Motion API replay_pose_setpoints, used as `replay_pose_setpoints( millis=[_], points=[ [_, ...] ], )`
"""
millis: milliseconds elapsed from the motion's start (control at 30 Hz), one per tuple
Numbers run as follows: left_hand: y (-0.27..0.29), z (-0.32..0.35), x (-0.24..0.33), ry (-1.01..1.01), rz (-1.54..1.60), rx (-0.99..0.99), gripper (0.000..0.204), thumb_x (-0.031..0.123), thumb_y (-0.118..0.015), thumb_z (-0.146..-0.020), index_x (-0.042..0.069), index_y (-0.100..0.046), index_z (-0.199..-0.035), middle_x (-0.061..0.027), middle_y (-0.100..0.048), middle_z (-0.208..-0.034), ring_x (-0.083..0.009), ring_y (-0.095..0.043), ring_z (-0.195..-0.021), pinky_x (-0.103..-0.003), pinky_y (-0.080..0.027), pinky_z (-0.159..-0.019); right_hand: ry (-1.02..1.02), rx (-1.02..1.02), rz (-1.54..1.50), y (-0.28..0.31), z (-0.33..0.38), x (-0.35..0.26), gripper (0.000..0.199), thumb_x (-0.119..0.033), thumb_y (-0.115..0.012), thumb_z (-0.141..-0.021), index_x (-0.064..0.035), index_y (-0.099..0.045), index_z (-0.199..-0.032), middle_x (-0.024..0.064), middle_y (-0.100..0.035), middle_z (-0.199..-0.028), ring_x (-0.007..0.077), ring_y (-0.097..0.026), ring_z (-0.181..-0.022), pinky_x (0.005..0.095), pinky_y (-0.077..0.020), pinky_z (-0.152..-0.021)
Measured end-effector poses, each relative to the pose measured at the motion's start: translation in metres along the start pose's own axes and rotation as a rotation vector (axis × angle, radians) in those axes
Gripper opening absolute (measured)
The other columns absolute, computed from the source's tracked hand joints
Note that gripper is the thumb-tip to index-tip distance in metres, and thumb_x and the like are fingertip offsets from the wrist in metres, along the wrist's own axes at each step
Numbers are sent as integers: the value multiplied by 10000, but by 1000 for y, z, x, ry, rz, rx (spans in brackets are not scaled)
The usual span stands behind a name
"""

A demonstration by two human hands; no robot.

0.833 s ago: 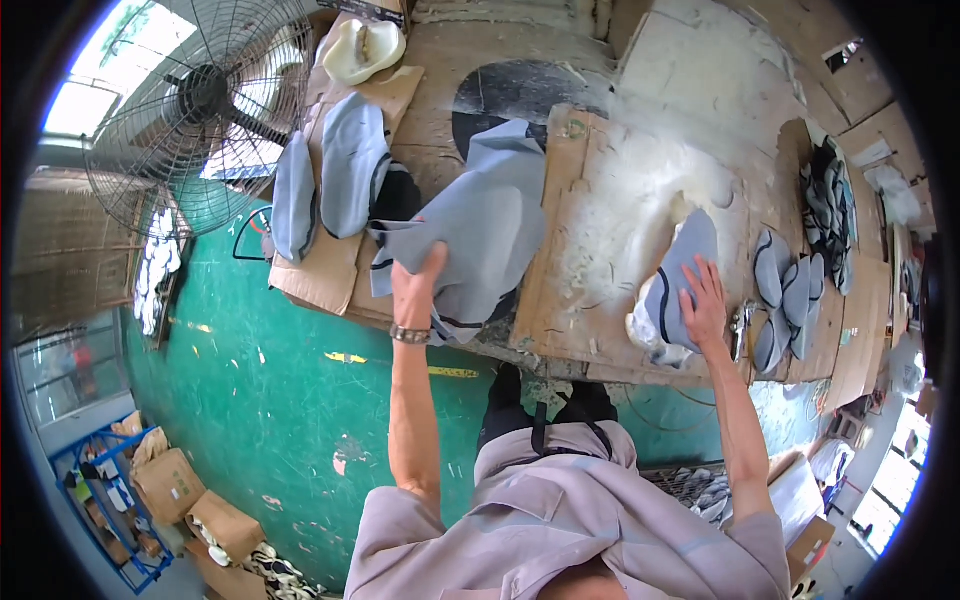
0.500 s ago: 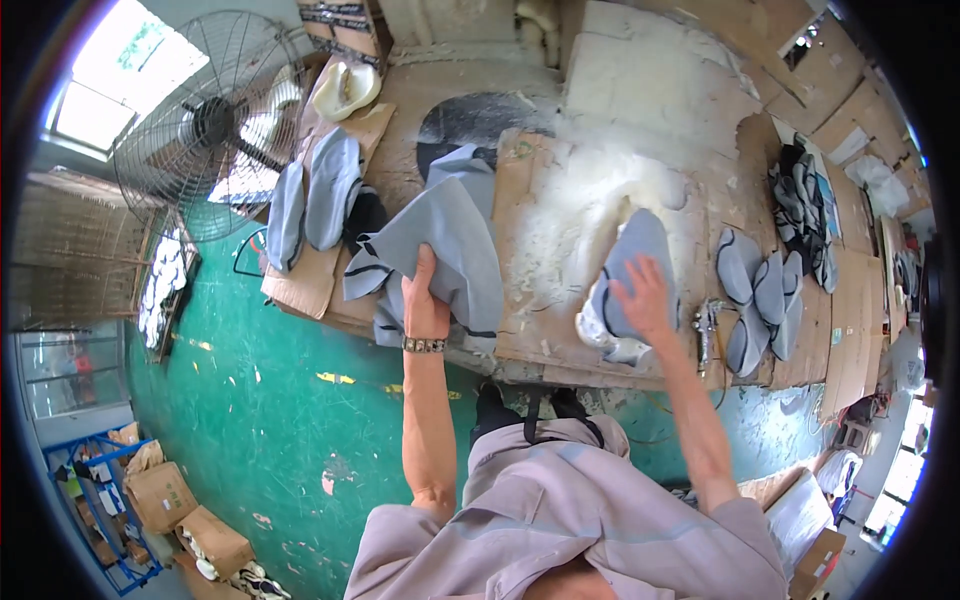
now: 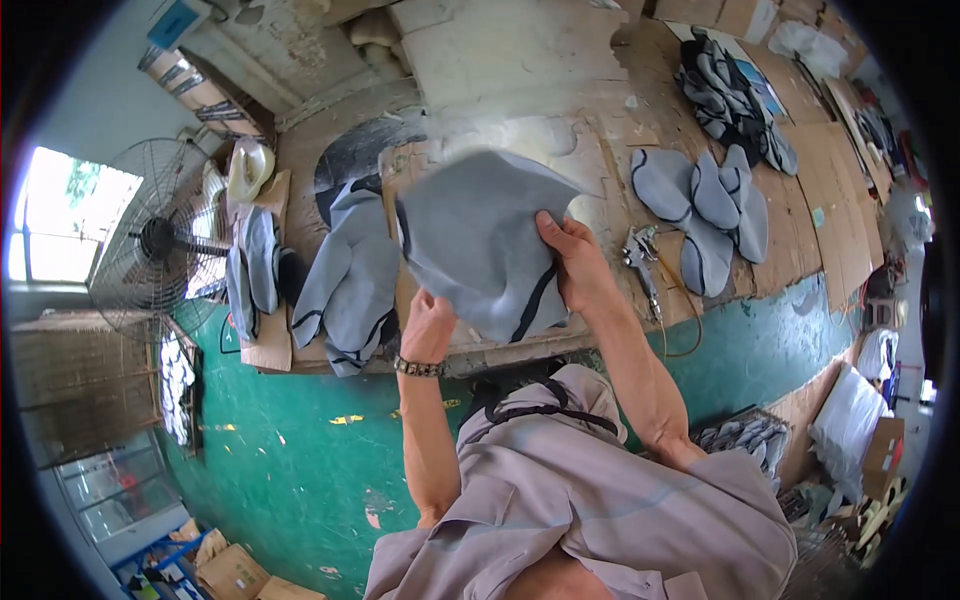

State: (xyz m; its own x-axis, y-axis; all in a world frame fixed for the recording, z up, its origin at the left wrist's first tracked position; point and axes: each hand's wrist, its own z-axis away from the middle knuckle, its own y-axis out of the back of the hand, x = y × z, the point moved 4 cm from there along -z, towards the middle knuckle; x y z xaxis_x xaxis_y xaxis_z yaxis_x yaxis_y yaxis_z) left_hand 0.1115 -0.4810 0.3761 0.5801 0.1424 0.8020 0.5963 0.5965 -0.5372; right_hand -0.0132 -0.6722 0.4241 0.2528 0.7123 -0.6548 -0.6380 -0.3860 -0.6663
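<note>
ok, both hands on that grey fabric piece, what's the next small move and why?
Probably lay the grey fabric piece flat on the cardboard-covered bench. Both the left hand and the right hand pinch its lower edge, holding it lifted and curled above the bench. The spray gun lies just right of it, and similar grey pieces are stacked to the left.

I hold one grey fabric piece in my two hands. On the tabletop I count four grey cut pieces at the right, one spray gun, and one fan far left.
</note>
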Motion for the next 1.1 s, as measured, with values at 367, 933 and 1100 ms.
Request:
replay_pose_setpoints(
  millis=[367,933,1100],
  points=[
    [-48,-31,-22,-150,702,-151,778,637,-551,-946,112,-435,-1508,-92,-475,-1542,-325,-442,-1412,-562,-341,-1176,-194,-38,-298,53,4,29,567,-410,-611,-1008,8,-532,-1383,120,-631,-1345,239,-584,-1250,435,-444,-1084],
    [-21,-29,-15,-149,752,-139,687,619,-551,-963,70,-569,-1376,-63,-623,-1389,-262,-553,-1313,-500,-441,-1085,30,-84,-47,39,13,-27,314,-207,-685,-978,5,-637,-1204,87,-711,-1153,189,-690,-1035,363,-551,-918],
    [65,-12,-163,229,519,150,421,459,-489,-1061,100,-617,-1237,-12,-707,-1156,-160,-673,-1041,-336,-544,-872,-190,291,133,169,25,50,280,-223,-735,-943,-41,-678,-1148,51,-724,-1093,160,-683,-992,336,-543,-888]
  ],
)
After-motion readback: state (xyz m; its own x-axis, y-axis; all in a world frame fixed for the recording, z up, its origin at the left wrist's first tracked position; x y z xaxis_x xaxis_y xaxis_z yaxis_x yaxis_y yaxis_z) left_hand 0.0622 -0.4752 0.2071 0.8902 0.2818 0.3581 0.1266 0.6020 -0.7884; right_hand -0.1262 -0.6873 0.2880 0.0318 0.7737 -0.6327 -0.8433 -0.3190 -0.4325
